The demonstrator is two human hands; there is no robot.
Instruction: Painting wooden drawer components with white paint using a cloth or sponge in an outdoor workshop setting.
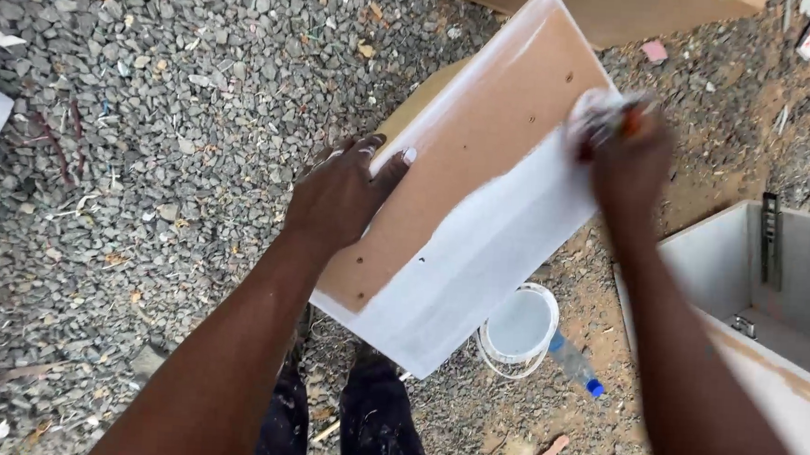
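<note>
the left hand (337,195) grips the edge of a wooden board (468,194), fingers curled over its rim, thumb on top, holding it tilted above the gravel ground (148,146). the right hand (626,161) is closed around a blurred brush (609,113) pressed on the board's far side, where white paint covers the lower half. a white paint bucket (519,328) and a plastic bottle (575,362) lie below, a white cabinet box (775,306) to the right.

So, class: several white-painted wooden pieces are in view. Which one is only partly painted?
The board gripped by the left hand: bare brown wood shows across its upper half.
</note>
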